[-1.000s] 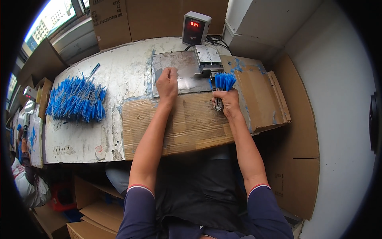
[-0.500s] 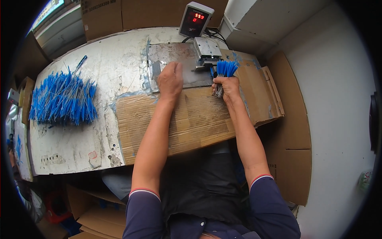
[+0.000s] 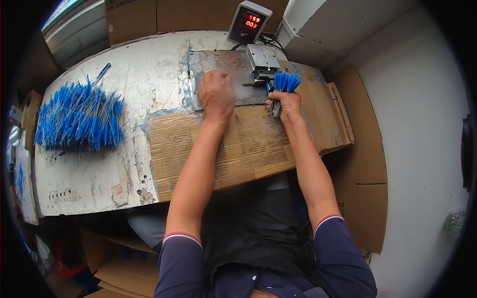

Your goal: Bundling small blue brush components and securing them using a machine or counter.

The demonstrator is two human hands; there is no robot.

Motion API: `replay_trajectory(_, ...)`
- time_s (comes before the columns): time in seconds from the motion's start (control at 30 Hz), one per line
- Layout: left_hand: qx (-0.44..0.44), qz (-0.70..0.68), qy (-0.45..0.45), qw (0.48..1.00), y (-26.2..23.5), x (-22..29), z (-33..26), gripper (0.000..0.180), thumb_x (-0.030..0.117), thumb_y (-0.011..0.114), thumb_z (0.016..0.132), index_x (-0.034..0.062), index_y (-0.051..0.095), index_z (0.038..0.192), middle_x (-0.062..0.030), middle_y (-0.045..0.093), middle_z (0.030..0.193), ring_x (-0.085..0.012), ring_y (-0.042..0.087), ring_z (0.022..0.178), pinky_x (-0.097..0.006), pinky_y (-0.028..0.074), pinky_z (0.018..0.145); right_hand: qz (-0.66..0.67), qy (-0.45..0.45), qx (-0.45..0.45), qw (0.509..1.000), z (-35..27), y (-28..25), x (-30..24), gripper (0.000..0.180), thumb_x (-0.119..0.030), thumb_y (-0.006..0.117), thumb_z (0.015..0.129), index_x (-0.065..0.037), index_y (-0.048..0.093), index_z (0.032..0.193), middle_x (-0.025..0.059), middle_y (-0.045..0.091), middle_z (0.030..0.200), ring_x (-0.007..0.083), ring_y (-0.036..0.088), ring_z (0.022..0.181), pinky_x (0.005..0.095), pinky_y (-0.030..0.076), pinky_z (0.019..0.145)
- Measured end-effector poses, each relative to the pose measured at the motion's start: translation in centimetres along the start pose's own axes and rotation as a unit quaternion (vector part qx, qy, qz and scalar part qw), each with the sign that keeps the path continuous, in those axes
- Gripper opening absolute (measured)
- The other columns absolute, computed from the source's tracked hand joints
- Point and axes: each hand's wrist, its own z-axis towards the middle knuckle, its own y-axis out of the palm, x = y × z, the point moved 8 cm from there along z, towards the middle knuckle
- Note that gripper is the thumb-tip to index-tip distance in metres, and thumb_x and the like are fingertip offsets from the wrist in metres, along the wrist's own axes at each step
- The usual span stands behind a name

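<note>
My right hand (image 3: 288, 106) is closed round an upright bundle of thin metal wires with blue ends (image 3: 286, 83). Blue tips stick up above the fist, and grey wire ends come out below it. Close by is a small metal device (image 3: 263, 58) with a dark slotted front. My left hand (image 3: 216, 94) is over the metal plate (image 3: 218, 62), its fingers curled in and slightly blurred; whatever they hold, if anything, is hidden. To the left on the white table (image 3: 164, 74) lies a big heap of the same blue-ended wires (image 3: 79, 116).
Behind the device stands a display box (image 3: 250, 22) with red digits and cables. Flattened cardboard (image 3: 223, 149) covers the table's front edge. At the right are a cardboard sheet (image 3: 365, 149) and a white wall (image 3: 422, 124). A blue pen-like stick (image 3: 103, 73) lies beyond the heap.
The left hand has shifted slightly right, its back turned more upward. The right hand still grips the bundle near the device. The display's lower digits have changed, and the view has shifted a little.
</note>
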Motion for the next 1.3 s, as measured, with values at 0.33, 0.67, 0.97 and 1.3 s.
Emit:
replay_trajectory(0.33, -0.081, -0.020, 0.069, 0.994, 2.9, 3.0, -1.6, 0.016, 0.016, 0.074, 0.089, 0.0084, 0.065, 0.101, -0.0104, 0.067, 0.105, -0.0329, 0.062, 0.105, -0.044, 0.045, 0.090, 0.078, 0.003, -0.022, 0.997, -1.3, -0.8, 0.4, 0.014, 0.004, 0.078, 0.079, 0.005, 0.069, 0.089, 0.0142, 0.070, 0.077, 0.0242, 0.071, 0.062, 0.0357, 0.061, 0.053)
replay_trajectory(0.67, -0.148, 0.119, 0.108, 0.976, 6.7, 3.4, -2.0, 0.013, 0.013, 0.075, 0.086, 0.0086, 0.065, 0.094, -0.0086, 0.068, 0.088, -0.0293, 0.062, 0.088, -0.043, 0.046, 0.080, 0.126, 0.020, -0.121, 0.984, -1.6, -1.6, 0.5, 0.010, 0.000, 0.076, 0.086, 0.002, 0.070, 0.094, 0.0114, 0.070, 0.081, 0.0214, 0.070, 0.069, 0.0344, 0.060, 0.060)
replay_trajectory(0.97, -0.154, 0.131, 0.148, 0.968, 6.4, 4.0, -2.1, 0.009, 0.012, 0.071, 0.087, 0.0091, 0.064, 0.091, -0.0076, 0.067, 0.086, -0.0284, 0.061, 0.086, -0.041, 0.045, 0.078, 0.114, 0.012, -0.106, 0.988, -1.8, -1.8, 0.6, 0.012, -0.002, 0.076, 0.084, 0.003, 0.069, 0.092, 0.0109, 0.070, 0.079, 0.0210, 0.069, 0.069, 0.0348, 0.058, 0.059)
replay_trajectory(1.3, -0.112, -0.088, 0.021, 0.990, 5.2, 3.4, -2.1, 0.010, 0.013, 0.069, 0.095, 0.0054, 0.062, 0.095, -0.0132, 0.069, 0.084, -0.0316, 0.067, 0.077, -0.042, 0.052, 0.069, 0.157, 0.093, -0.200, 0.963, -2.2, -1.4, 1.9, 0.016, -0.005, 0.074, 0.087, 0.002, 0.067, 0.099, 0.0087, 0.068, 0.085, 0.0188, 0.067, 0.075, 0.0307, 0.057, 0.064)
